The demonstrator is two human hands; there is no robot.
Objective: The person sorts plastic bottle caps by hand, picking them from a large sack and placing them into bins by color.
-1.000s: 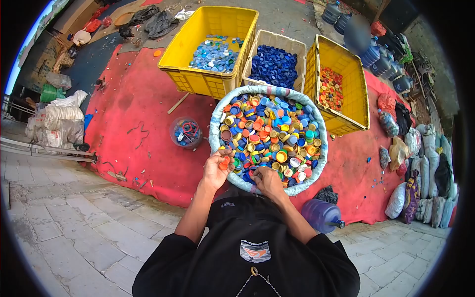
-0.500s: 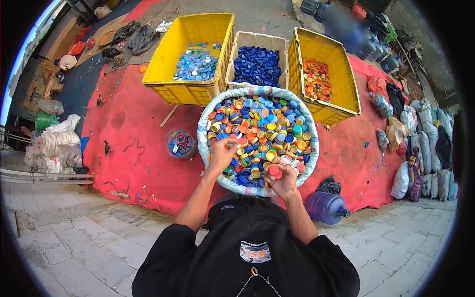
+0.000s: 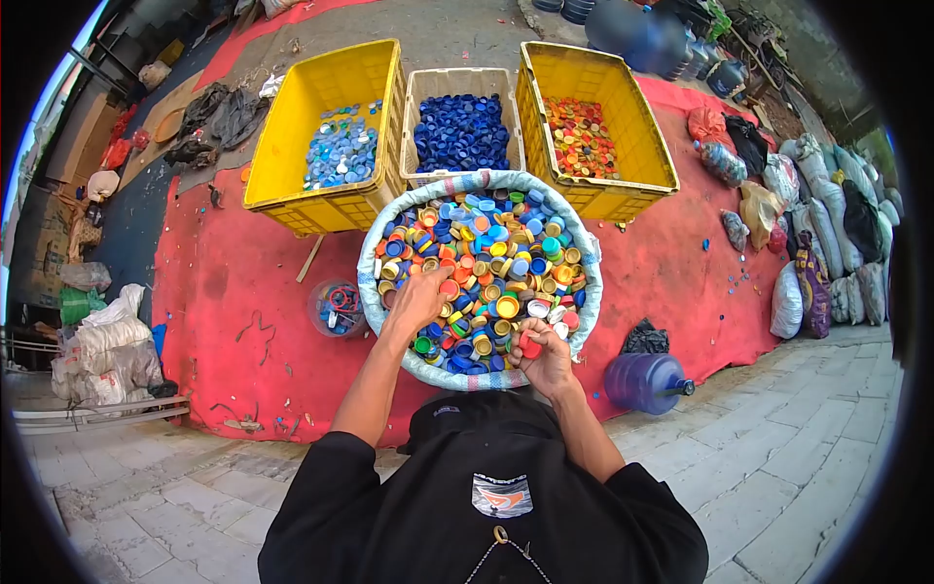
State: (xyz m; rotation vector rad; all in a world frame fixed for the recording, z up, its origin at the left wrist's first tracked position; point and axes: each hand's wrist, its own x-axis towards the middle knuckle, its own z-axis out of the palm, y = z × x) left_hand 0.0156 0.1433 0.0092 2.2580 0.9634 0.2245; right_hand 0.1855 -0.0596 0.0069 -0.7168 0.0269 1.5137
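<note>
Mixed bottle caps (image 3: 486,258) in many colours fill a round tub lined with a pale woven sack (image 3: 370,263), right in front of me. My left hand (image 3: 418,304) is low over the left part of the pile, its index finger stretched out beside a red-orange cap (image 3: 449,289); its other fingers are partly hidden. At the tub's near right edge, my right hand (image 3: 547,362) is closed around a red bottle cap (image 3: 529,345). Whether more caps are tucked in that palm cannot be seen. White caps (image 3: 538,309) lie just above it.
Beyond the tub stand a yellow crate (image 3: 282,146) with light blue caps, a whitish crate (image 3: 465,76) with dark blue caps, and another yellow crate (image 3: 637,146) with red-orange caps. A small clear tub (image 3: 338,309) sits left, a water jug (image 3: 644,383) right.
The view has shifted, so the tub and crates appear further left. My left hand has gone from a pinch to a stretched index finger. My right hand still holds red.
</note>
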